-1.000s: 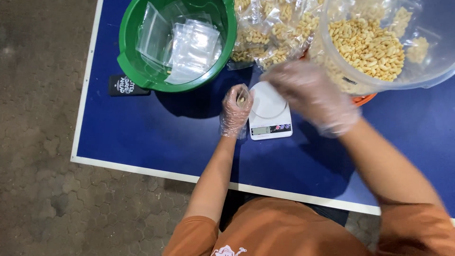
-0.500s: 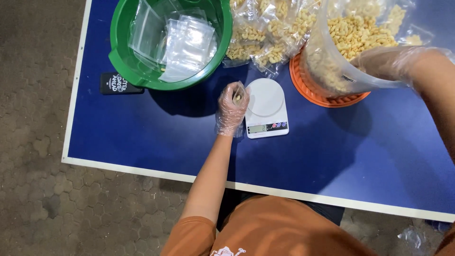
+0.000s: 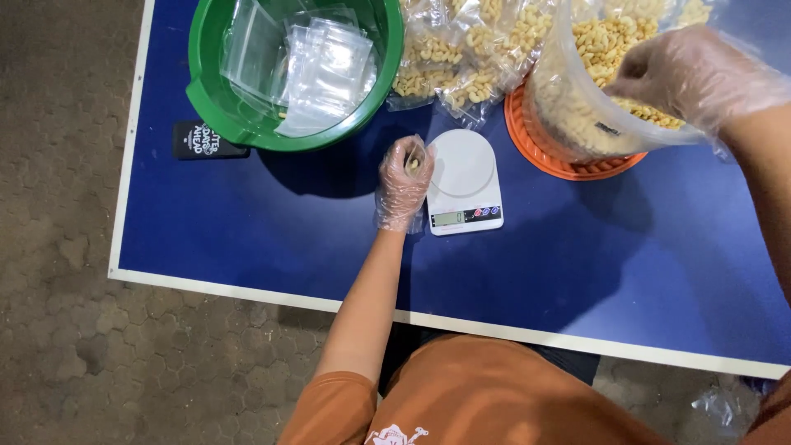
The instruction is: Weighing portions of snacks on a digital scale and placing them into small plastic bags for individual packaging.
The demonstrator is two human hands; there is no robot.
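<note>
On the blue tabletop [image 3: 247, 231], the gloved left hand [image 3: 402, 185] has its fingers curled tight around a few pale snack pieces [image 3: 414, 164], touching the white scale [image 3: 463, 183] at its nine o'clock. Farther off at two o'clock, the gloved right hand [image 3: 690, 76] reaches into the clear snack tub [image 3: 577, 115], fingers bunched; what they hold I cannot tell.

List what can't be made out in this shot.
Head view only:
- Left hand: closed around a small bag; contents mostly hidden by fingers.
- Right hand: fingertips buried in the tub; grasp unclear.
- Tub and green bucket: cut off by top edge.
- Scale readout: too small.
</note>
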